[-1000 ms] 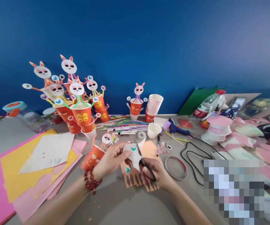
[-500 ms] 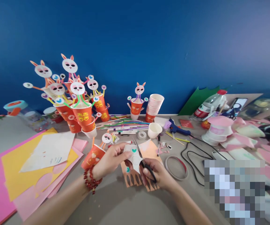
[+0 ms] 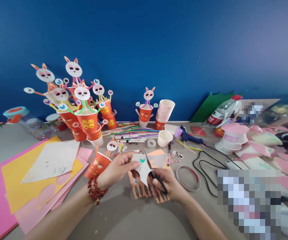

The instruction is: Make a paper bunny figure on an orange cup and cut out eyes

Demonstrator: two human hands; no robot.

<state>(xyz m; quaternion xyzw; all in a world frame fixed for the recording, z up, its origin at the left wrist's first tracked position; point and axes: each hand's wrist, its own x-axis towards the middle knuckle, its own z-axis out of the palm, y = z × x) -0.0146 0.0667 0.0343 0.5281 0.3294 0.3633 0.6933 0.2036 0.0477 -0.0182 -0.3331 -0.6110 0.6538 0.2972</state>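
Note:
Between thumb and fingers, my left hand (image 3: 124, 168) pinches a small piece of white paper (image 3: 142, 168) with a teal heart drawn on it. My right hand (image 3: 166, 185) is closed round the black handles of a pair of scissors (image 3: 160, 181), whose blades point up and away along the paper's right edge. Below both hands lies orange paper (image 3: 140, 191) with a row of leaf-shaped holes, partly hidden by them. Beside my left wrist, a red paper cup (image 3: 97, 165) lies tilted with a small rabbit face (image 3: 112, 145) on it.
Rabbit-topped red cups (image 3: 86, 121) stand at the back left, near a stack of paper cups (image 3: 165, 113). Coloured sheets (image 3: 14, 186) cover the left side. A tape roll (image 3: 188, 179), a blue glue gun (image 3: 191, 137) with its cord and a bottle (image 3: 225, 111) are on the right.
The scissor blades look more open and lie across the paper's right edge. My left hand and the paper have shifted very slightly; otherwise the scene is the same.

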